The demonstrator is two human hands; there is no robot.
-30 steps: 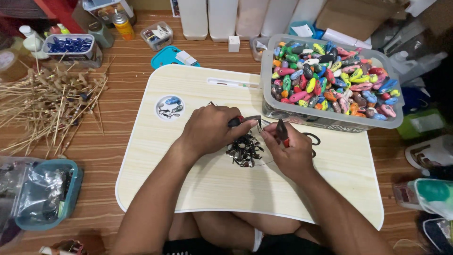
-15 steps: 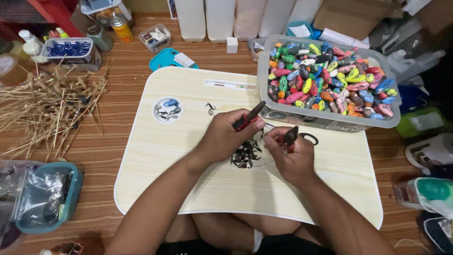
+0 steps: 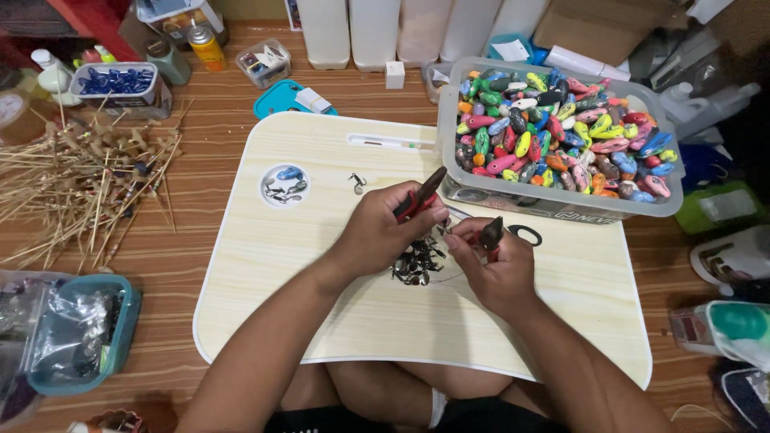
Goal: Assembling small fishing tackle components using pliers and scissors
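At the centre of the frame the left hand (image 3: 377,236) is closed around a pair of red-handled pliers (image 3: 419,196), whose handles stick up and to the right out of the fist. Just to its right, the right hand (image 3: 493,269) is closed on a second small tool (image 3: 490,234) with a dark tip and a bit of red showing. The two hands meet over a small piece pinched between the fingertips, too small to make out. Directly below them, a dark heap of little metal hooks and rings (image 3: 417,263) lies on the pale wooden lap table (image 3: 321,321), and a black ring (image 3: 525,235) lies just right of the right hand. As for progress, the clear plastic bin (image 3: 561,204) at the upper right of the table is piled full of brightly painted fishing lures (image 3: 553,136), but whether they are fitted with hardware cannot be told. The heap of metal parts is sizeable, so a good deal seems left to do. A round recess (image 3: 285,186) at the table's left holds a few bits, among them a blue one, and one stray metal piece (image 3: 358,183) lies between it and the hands. At the left of the frame, a bundle of thin dry sticks (image 3: 80,188) is spread on the floor.
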